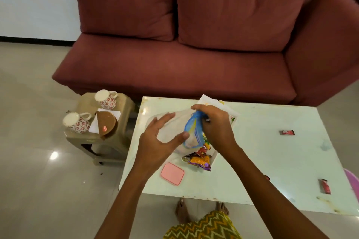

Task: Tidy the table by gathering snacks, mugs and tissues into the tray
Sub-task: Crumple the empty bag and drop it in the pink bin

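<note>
- R hand (215, 128) fingers pinch blue-rimmed clear plastic pouch (191, 134) by its top, long axis roughly upright, directly above white tray (215, 158).
- L hand (161, 139) fingers spread wide, gripping nothing, over tray's left side.

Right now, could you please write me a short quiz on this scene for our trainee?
1. True or false: the pink lid lies on the stool.
2. Which hand grips the blue packet: A) left hand, B) right hand?
3. How many mugs stand on the stool?
Key: 1 false, it lies on the table; 2 B; 3 two.
</note>
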